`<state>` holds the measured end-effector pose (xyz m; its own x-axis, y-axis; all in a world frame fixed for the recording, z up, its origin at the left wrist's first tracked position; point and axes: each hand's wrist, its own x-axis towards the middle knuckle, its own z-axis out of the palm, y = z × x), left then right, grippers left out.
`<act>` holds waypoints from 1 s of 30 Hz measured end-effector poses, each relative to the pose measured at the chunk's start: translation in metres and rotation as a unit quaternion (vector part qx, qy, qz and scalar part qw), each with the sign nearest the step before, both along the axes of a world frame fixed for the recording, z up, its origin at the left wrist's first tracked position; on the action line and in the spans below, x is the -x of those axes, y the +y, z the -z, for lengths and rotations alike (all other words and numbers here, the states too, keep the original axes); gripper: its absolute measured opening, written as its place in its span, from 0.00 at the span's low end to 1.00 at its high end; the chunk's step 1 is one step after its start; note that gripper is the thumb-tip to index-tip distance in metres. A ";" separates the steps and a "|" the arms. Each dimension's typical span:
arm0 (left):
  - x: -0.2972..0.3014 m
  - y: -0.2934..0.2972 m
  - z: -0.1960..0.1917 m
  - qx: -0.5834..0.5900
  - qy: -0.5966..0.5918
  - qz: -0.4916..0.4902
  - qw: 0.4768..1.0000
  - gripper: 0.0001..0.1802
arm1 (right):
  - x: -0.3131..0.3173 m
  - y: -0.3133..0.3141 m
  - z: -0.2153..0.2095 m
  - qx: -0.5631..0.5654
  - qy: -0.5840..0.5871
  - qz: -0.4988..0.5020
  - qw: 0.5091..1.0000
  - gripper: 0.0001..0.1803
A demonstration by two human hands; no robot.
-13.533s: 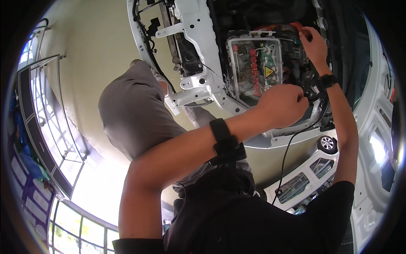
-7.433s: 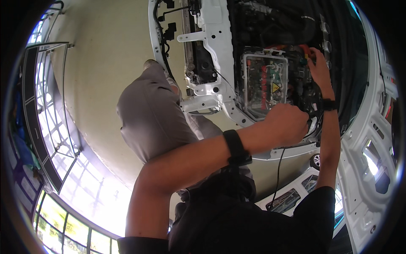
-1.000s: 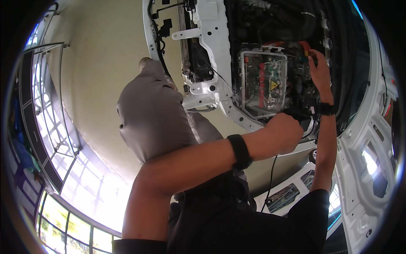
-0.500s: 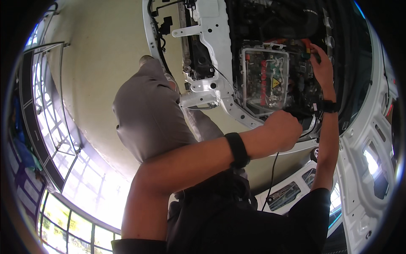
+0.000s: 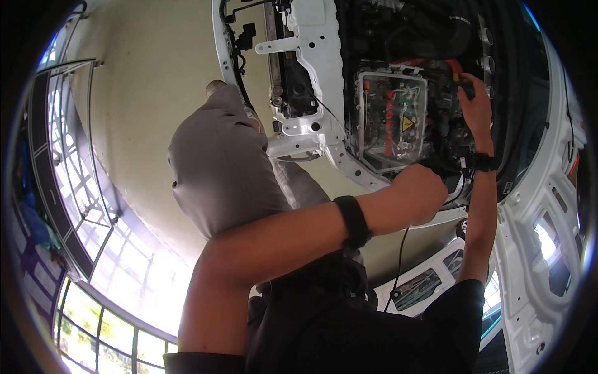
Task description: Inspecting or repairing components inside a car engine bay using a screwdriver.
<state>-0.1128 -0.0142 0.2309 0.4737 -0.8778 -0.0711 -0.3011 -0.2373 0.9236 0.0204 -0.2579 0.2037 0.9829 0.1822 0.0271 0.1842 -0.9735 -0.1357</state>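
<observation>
My left hand (image 5: 420, 194) is a closed fist at the front edge of the engine bay, knuckles up. Whatever is inside it is hidden, and a black cable (image 5: 400, 265) hangs from just below. Deeper in the bay, my right hand (image 5: 476, 106) has its thumb and forefinger parted in a curve, beside the end of a thick orange cable (image 5: 453, 65); contact is hard to judge. Between the hands and to their left lies a boxed electronic unit (image 5: 425, 93) under a clear cover, with red parts and a yellow warning triangle (image 5: 408, 123).
A white car body frame (image 5: 321, 81) runs along the left of the bay. Dark hoses (image 5: 448, 31) fill its far end. A white door panel (image 5: 548, 268) stands at the right. Another person's legs in grey trousers (image 5: 224, 162) are close on the left.
My right hand has drawn back slightly from the orange cable end, and its fingers have parted. The left fist stays nearly in place.
</observation>
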 end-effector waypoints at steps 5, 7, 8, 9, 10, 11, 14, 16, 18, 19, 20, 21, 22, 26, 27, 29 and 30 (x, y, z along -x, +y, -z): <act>0.000 0.002 0.003 0.007 -0.004 -0.008 1.000 0.10 | 0.006 0.003 0.001 0.005 -0.052 -0.015 0.999 0.16; 0.000 0.001 0.003 -0.012 -0.006 0.002 1.000 0.10 | 0.013 0.007 -0.006 -0.030 -0.013 0.063 0.997 0.15; -0.001 0.000 0.003 -0.012 -0.006 0.003 1.000 0.10 | 0.015 0.008 -0.008 -0.065 0.026 0.138 0.988 0.14; -0.002 0.000 0.004 -0.009 -0.003 0.004 1.000 0.10 | 0.016 0.005 -0.008 -0.065 0.026 0.139 0.988 0.14; -0.002 0.000 0.004 -0.006 0.000 0.005 1.000 0.11 | 0.017 0.002 -0.008 -0.058 -0.012 0.104 0.993 0.13; -0.003 0.000 0.004 -0.006 -0.001 0.007 1.000 0.11 | 0.018 -0.001 -0.009 -0.051 -0.051 0.069 0.995 0.12; -0.007 -0.002 0.005 -0.016 0.012 0.013 1.000 0.11 | 0.029 0.001 -0.019 -0.054 -0.040 0.151 0.986 0.12; -0.011 -0.003 0.003 -0.007 0.079 -0.029 0.996 0.13 | 0.043 -0.003 -0.028 -0.054 -0.092 0.137 0.985 0.12; -0.011 -0.006 0.010 0.059 0.137 -0.139 0.979 0.14 | 0.060 0.001 -0.035 -0.062 -0.147 0.117 0.980 0.11; -0.010 -0.009 0.017 0.128 0.195 -0.241 0.942 0.16 | 0.074 0.009 -0.041 -0.121 -0.162 0.160 0.966 0.11; -0.008 -0.016 0.034 0.134 0.188 -0.234 0.944 0.16 | 0.090 0.015 -0.049 -0.172 -0.178 0.204 0.947 0.11; -0.011 -0.023 0.056 0.173 0.148 -0.314 0.922 0.18 | 0.106 0.026 -0.057 -0.227 -0.185 0.234 0.927 0.10; -0.020 -0.031 0.066 0.216 0.109 -0.387 0.890 0.21 | 0.123 0.034 -0.064 -0.277 -0.196 0.264 0.903 0.10; -0.057 -0.004 0.045 0.248 0.638 -0.367 0.630 0.29 | 0.187 0.063 -0.063 -0.438 -0.229 0.228 0.839 0.08; -0.060 -0.001 0.052 0.278 0.649 -0.368 0.605 0.29 | 0.199 0.070 -0.057 -0.396 -0.227 0.226 0.861 0.08; -0.063 0.002 0.042 0.251 0.654 -0.356 0.619 0.26 | 0.219 0.085 -0.053 -0.382 -0.208 0.246 0.866 0.10; -0.064 0.001 0.040 0.224 0.641 -0.356 0.642 0.24 | 0.225 0.094 -0.052 -0.415 -0.189 0.264 0.850 0.11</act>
<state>-0.0492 -0.0131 0.1912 0.5708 -0.5393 -0.6191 0.8121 0.4821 0.3288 -0.2043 -0.1635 0.2557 0.8141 -0.5173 0.2638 -0.0644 -0.5320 -0.8443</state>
